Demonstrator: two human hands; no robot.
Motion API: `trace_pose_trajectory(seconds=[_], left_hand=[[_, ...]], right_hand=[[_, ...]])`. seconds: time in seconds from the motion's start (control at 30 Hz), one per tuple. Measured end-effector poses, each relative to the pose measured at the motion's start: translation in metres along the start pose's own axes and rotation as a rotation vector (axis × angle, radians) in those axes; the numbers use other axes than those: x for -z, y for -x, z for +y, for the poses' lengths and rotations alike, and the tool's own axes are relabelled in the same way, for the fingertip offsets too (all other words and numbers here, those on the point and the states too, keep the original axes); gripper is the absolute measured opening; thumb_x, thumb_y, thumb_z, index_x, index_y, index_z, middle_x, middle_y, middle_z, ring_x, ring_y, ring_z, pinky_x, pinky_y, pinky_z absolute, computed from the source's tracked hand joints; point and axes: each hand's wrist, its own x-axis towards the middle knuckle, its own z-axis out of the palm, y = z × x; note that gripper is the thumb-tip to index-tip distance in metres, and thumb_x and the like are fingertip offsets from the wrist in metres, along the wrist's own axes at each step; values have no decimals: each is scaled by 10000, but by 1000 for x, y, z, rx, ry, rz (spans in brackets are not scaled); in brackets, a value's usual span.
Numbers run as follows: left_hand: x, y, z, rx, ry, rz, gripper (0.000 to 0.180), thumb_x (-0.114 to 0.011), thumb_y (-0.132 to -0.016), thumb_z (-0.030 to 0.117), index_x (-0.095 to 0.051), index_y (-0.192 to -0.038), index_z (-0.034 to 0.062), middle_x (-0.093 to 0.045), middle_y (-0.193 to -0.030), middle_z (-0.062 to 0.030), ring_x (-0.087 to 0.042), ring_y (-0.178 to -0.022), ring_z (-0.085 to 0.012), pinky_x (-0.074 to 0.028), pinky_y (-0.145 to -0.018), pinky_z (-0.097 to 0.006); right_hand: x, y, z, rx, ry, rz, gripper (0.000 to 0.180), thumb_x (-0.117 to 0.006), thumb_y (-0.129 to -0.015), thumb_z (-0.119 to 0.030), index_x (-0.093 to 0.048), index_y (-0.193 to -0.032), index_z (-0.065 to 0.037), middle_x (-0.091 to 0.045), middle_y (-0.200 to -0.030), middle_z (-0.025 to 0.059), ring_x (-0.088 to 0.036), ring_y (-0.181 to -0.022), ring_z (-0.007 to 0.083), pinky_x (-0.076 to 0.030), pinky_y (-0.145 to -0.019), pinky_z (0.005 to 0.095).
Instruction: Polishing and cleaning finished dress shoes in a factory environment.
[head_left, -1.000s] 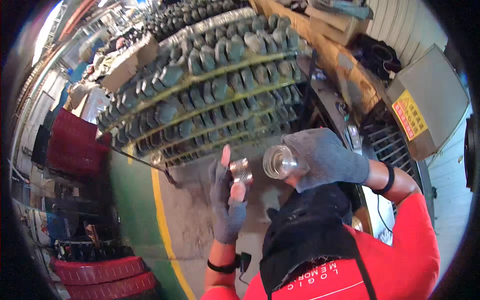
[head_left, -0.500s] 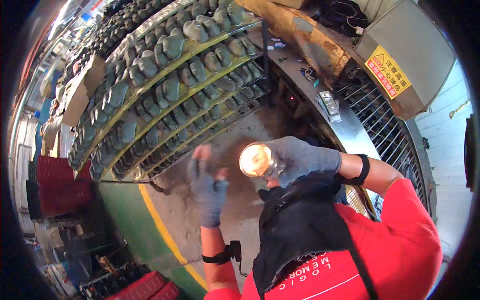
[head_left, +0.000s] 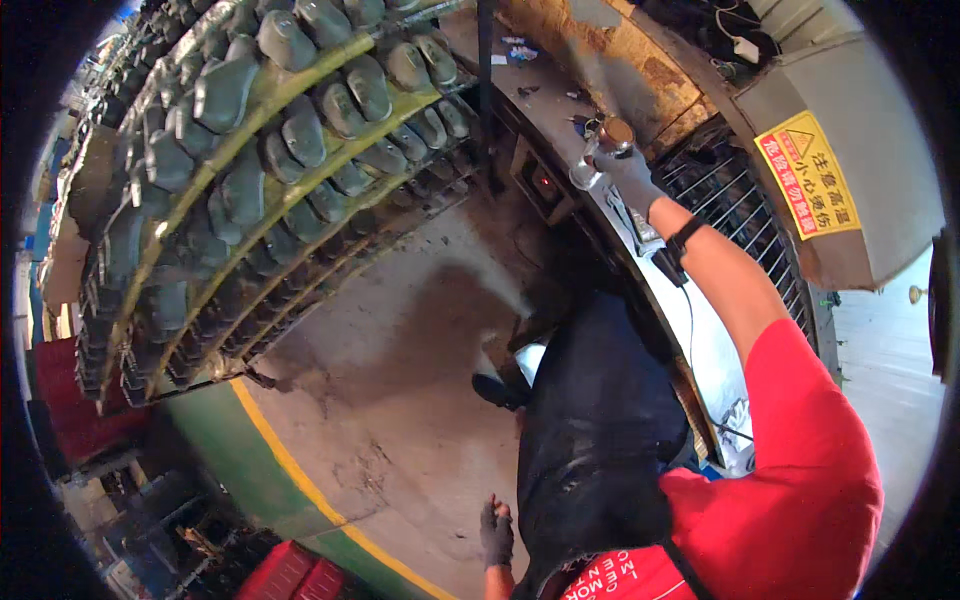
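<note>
My right hand [head_left: 628, 175], in a grey glove with bare fingertips, reaches over the metal workbench [head_left: 715, 370]. It is closed around a jar with a round brown top [head_left: 616, 132]; I cannot tell whether the jar rests on the bench. Glassy, shiny material shows beside the fingers, partly hidden. Low in the picture, my left hand [head_left: 497, 530] hangs beside my dark apron [head_left: 600, 400], gloved the same way. Its fingers are loosely apart with nothing in them. Under my right wrist lies a silvery item [head_left: 628, 222], largely covered by the arm.
A tall rack [head_left: 290, 200] with several yellow-edged shelves of dark rounded pieces stands at the left. Behind the bench are a metal grille [head_left: 735, 180] and a grey hood with a yellow-and-red warning label [head_left: 808, 175]. A yellow line [head_left: 290, 470] crosses the floor. Red bins [head_left: 290, 575] sit lower left.
My right hand has carried the jar from in front of my body out to the far part of the bench. My left hand has dropped down to my side. The view has shifted closer to the rack.
</note>
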Motion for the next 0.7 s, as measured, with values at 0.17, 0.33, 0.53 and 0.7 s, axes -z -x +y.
trace_pose_trajectory(seconds=[0.17, 0.33, 0.53, 0.7], left_hand=[[1, 35, -36, 309, -75, -6, 555, -648, -1035, 209, -476, -1535, 42, -643, -1119, -40, -618, -902, -126, -520, -768, -282], [3, 26, -39, 376, 162, 140, 581, -626, -1037, 277, -449, -1545, 55, -645, -1138, -59, -646, -978, -186, -545, -815, -360], [13, -3, 25, 185, 71, 28, 563, -601, -1052, 299, -455, -1535, 49, -676, -1172, -113, -667, -1038, -216, -547, -876, -388], [13, -76, 59, 114, 79, -161, 498, -595, -1057, 300, -499, -1492, 79, -693, -1162, -132, -687, -1015, -245, -551, -839, -387]], right_hand=[[25, -104, 76, 172, -43, 144, 354, -551, -1077, -293, -616, -1361, -93, -722, -1218, 60, -687, -1082, 219, -550, -985, 391], [44, -148, 83, 269, -235, 58, 490, -340, -1151, -426, -565, -1435, -97, -684, -1304, 91, -677, -1158, 288, -563, -1021, 473], [26, -87, 55, 144, -144, -23, 503, -593, -1036, -379, -543, -1446, -92, -684, -1271, 115, -656, -1148, 256, -547, -950, 446], [148, 42, 97, 219, 45, -164, 446, -565, -1025, -469, -620, -1246, -85, -704, -1073, 187, -695, -1064, 368, -539, -880, 524]])
